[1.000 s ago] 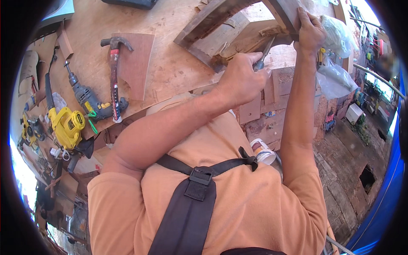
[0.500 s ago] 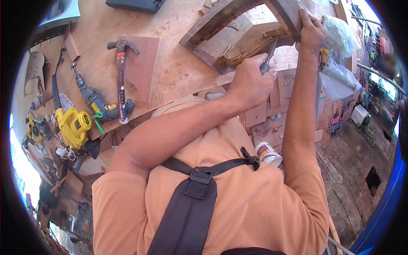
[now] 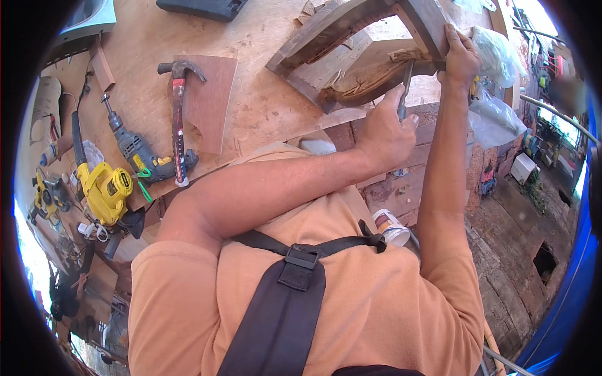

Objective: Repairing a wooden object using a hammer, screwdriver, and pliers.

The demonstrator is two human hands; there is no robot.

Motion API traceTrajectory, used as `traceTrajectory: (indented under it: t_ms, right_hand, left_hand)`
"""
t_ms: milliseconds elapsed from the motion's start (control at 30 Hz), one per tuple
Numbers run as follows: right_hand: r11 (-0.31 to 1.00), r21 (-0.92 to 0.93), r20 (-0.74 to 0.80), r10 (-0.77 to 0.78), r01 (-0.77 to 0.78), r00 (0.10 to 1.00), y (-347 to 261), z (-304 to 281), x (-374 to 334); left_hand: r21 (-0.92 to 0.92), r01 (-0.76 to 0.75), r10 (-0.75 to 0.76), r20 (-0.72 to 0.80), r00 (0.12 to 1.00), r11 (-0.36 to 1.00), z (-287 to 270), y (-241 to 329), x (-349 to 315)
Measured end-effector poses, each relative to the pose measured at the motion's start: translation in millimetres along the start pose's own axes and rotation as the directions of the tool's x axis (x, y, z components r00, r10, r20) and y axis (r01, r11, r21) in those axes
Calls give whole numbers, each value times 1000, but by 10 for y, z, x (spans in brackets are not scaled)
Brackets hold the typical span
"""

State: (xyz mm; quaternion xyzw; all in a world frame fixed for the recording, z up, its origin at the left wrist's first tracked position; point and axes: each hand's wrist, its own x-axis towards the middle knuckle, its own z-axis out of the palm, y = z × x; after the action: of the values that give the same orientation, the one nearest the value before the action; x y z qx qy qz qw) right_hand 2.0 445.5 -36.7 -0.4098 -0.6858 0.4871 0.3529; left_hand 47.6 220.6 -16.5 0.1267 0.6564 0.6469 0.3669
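Note:
A dark wooden frame (image 3: 427, 30) with an open middle rests on the workbench at the upper right, one rail rough and splintered. My right hand (image 3: 461, 55) grips its right-hand corner, fingers over the top face. My left hand (image 3: 387, 133) reaches across my body and is closed around a chisel (image 3: 406, 88). The chisel's blade points away from me, its tip at the rough inner edge of the near rail. Part of the handle is hidden in my fist.
On the bench (image 3: 263, 81) at left lie a claw hammer (image 3: 178, 116) over a thin wood sheet (image 3: 210, 100), a drill (image 3: 135, 147) and a yellow blower (image 3: 108, 191). Plastic bags (image 3: 495, 119) hang by the right edge. A white tub (image 3: 390, 227) stands below, near my body.
My left hand has shifted slightly right and toward me, and the chisel now stands more in line with my view ahead. My right hand keeps its hold on the frame.

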Motion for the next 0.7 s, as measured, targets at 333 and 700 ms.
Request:
traceTrajectory:
  t_ms: [333, 700]
  right_hand:
    - [998, -4, 88, -56, 57, 995, 56, -123, 63]
    - [996, -80, 74, -36, 42, 997, -37, -78, 52]
  left_hand:
    - [175, 4, -41, 210, 977, 985, -299, 270, 226]
    - [-64, 82, -83, -13, 996, 995, 155, 125, -36]
